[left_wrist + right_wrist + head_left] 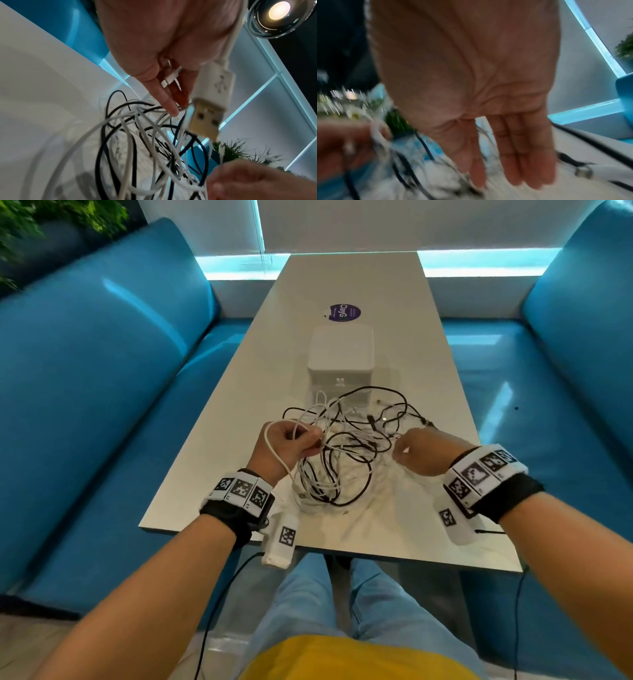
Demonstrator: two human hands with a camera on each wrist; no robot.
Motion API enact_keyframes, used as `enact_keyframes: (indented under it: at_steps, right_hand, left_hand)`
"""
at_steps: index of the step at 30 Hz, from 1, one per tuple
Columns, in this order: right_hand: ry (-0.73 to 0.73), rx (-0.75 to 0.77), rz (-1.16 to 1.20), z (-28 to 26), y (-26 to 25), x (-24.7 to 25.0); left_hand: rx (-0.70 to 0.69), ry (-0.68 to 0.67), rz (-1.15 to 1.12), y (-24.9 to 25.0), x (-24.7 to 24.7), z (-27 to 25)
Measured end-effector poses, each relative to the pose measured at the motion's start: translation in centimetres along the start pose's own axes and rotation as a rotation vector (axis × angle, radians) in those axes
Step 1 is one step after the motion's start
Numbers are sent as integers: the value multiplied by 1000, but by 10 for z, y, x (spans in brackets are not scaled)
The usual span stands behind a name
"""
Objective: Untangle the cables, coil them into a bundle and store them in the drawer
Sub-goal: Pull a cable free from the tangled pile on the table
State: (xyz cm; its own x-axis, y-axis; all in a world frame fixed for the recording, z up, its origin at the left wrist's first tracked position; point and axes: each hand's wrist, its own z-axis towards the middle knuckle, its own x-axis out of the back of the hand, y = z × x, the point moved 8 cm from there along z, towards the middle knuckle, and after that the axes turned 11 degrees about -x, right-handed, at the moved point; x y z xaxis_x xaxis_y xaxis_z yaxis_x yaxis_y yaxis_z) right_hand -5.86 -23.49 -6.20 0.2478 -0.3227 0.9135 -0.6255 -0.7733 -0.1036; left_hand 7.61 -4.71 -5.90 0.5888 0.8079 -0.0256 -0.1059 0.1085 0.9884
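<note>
A tangle of white and black cables (342, 460) lies on the white table (212, 474) near its front edge. My left hand (315, 440) is lifted at the tangle's left side and grips a white cable (274, 453) that loops round the back of the hand. In the left wrist view this hand (176, 108) pinches a small white connector (169, 79), and a white USB plug (209, 108) hangs in front of it. My right hand (399, 446) hovers at the tangle's right side. Its fingers (513, 155) are straight and hold nothing. A small white drawer box (339, 354) stands behind the cables.
A round purple sticker (344, 312) is on the table beyond the box. Blue bench seats (102, 371) run along both sides of the table. Black cable ends with plugs (424, 421) trail toward the right edge. The right wrist view is motion-blurred.
</note>
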Motion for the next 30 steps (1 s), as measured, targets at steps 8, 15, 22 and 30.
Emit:
enact_keyframes:
  at_steps: [8, 15, 22, 30]
  right_hand:
    - [313, 386, 459, -63, -81, 65]
    - [366, 281, 376, -37, -65, 56]
    - [329, 247, 149, -28, -54, 35]
    - [310, 152, 249, -13, -5, 16]
  left_hand:
    - [-50, -61, 77, 7, -22, 3]
    - [-89, -65, 97, 13, -14, -2]
    - [34, -194, -89, 6, -21, -8]
    - [202, 26, -384, 0, 8, -8]
